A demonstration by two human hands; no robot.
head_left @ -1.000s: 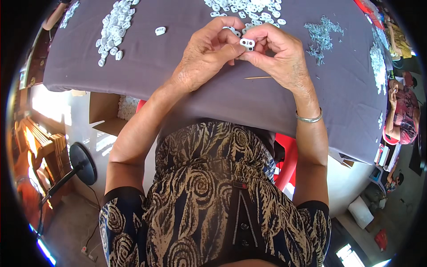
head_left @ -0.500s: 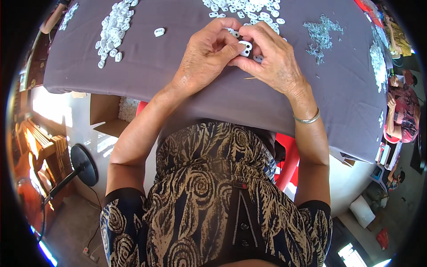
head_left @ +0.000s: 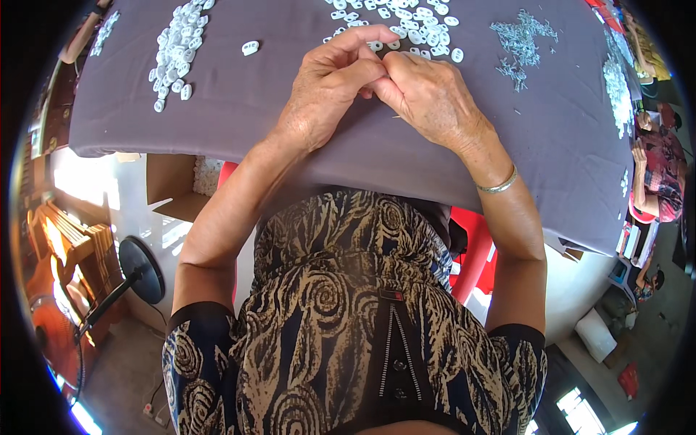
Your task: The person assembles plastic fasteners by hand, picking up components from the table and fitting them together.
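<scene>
Above the near part of the table, my left hand (head_left: 335, 83) and my right hand (head_left: 433, 98) meet, thumbs and fingers pinched together. Whatever lies between the fingertips is hidden behind them. My left index finger stretches out over the right hand's knuckles. Just beyond the hands spreads a pile of small oval white plastic pieces with two holes (head_left: 428, 30), resembling cord stoppers. One loose white piece (head_left: 250, 48) lies to the left of my left hand. A thin, pale stick (head_left: 396, 115) shows partly beneath my right hand.
Farther left is another white-piece pile (head_left: 176, 54). Tiny grey metal parts (head_left: 525, 45) lie scattered to the right. A cardboard box (head_left: 168, 177) stands below the table edge, a red chair (head_left: 475, 254) beside me. Another person (head_left: 658, 170) sits at the far right.
The white two-hole piece seen between my fingers is now hidden. My right hand has turned more palm-down and closed against the left. The view has shifted slightly.
</scene>
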